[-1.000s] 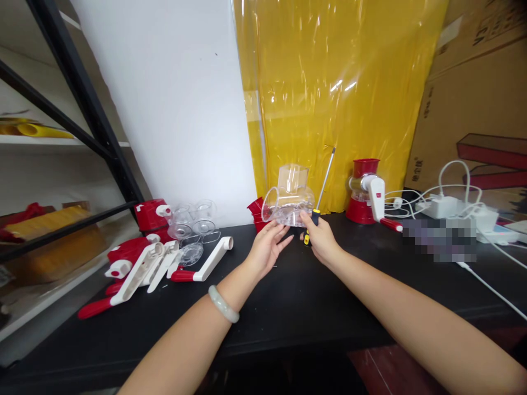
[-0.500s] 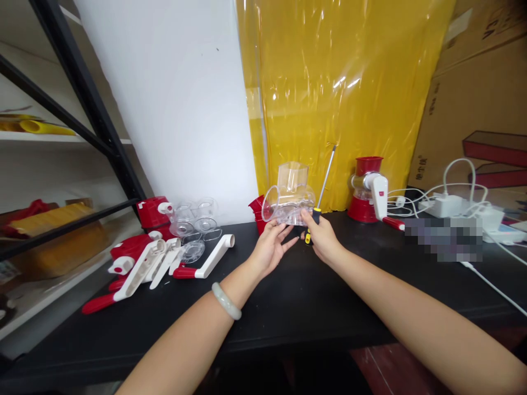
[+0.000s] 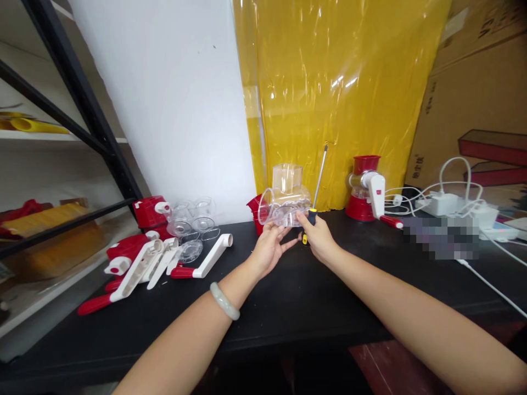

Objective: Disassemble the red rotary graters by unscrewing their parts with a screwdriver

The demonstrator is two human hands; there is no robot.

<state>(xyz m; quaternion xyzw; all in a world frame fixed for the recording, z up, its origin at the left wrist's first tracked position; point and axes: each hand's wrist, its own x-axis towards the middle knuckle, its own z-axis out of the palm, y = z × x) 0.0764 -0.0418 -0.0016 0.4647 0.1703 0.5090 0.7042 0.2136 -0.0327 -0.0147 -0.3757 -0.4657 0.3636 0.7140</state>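
Observation:
A clear plastic grater housing (image 3: 284, 197), with a square chute on top and a round opening facing left, is held up over the black table. My left hand (image 3: 269, 247) grips its underside, thumb against the bottom edge and some fingers stretched out beneath. In my right hand (image 3: 317, 233) is a screwdriver (image 3: 319, 178) with a black and yellow handle, its shaft pointing upward, tip free. My right thumb also touches the housing's lower right edge. Behind the housing stands a red plastic funnel-shaped part (image 3: 257, 214), partly hidden.
On the left lie red bases (image 3: 150, 211), white cranks with red grips (image 3: 212, 258) and clear plastic parts (image 3: 191, 219). An assembled red grater (image 3: 364, 189) stands at right, beside white chargers and cables (image 3: 444, 203). A yellow curtain (image 3: 329, 82) hangs behind the table (image 3: 288, 307).
The housing and the screwdriver have shifted slightly left in view, along with the whole scene. Both hands keep nearly the same grip.

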